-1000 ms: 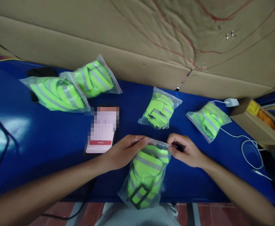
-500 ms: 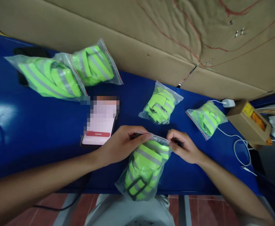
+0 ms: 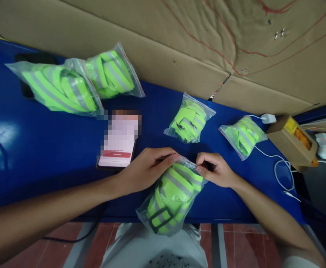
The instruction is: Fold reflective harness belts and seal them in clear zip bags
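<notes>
A clear zip bag (image 3: 171,199) holds folded neon-green straps with grey reflective stripes and a black buckle (image 3: 161,219). It hangs over the table's front edge, its zip end towards the back. My left hand (image 3: 153,167) pinches the left part of the zip edge between thumb and fingers. At the right corner of that edge, my right hand (image 3: 214,169) has its fingers curled and pinched on the plastic. Whether the zip is fully closed cannot be made out. The phone (image 3: 116,145) with a lit, partly blurred screen lies left of my left hand.
Behind the hands lie two similar bags, one in the middle (image 3: 190,118) and one to the right (image 3: 243,136). Two more overlap at the back left (image 3: 59,87). A white cable (image 3: 276,173) and a cardboard box (image 3: 293,143) are at the right, before a cardboard wall (image 3: 151,48).
My right hand has shifted slightly left along the bag's zip edge. Both hands keep their pinch, and the view has moved a little.
</notes>
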`<state>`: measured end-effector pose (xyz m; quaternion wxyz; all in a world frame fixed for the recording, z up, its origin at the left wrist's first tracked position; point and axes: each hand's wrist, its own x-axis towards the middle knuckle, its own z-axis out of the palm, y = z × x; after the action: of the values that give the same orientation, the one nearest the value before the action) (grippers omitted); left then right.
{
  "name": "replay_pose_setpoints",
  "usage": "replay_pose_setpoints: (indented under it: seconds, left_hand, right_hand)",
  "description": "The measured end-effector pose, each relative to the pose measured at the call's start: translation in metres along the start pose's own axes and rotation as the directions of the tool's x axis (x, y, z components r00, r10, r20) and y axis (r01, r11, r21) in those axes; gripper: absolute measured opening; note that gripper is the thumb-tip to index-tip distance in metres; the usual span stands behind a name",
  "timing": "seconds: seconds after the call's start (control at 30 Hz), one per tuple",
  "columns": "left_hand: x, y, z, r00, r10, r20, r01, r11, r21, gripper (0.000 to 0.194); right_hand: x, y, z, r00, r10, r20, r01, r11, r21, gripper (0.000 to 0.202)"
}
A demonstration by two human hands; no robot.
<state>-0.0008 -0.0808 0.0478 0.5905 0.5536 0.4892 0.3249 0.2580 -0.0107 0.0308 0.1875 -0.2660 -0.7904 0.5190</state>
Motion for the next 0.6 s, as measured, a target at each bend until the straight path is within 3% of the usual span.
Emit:
replay_pose_setpoints:
  seconds: [0.4,0.6]
  left_hand:
    - [0.0023,-0.0007,-0.0024,1.000,-0.012,0.014,0.012,1.000,0.015,0.038]
    - [0.0035,0.0031,-0.0019,0.997,-0.059,0.056,0.058,0.998,0.016,0.031]
  right_hand:
    - [0.0003,0.0010,-0.0023,1.000,-0.020,0.018,0.020,1.000,-0.016,0.019]
    - [0.0008,-0.0062,-0.0016,0.998,-0.037,0.044,0.038,0.999,-0.026,0.007]
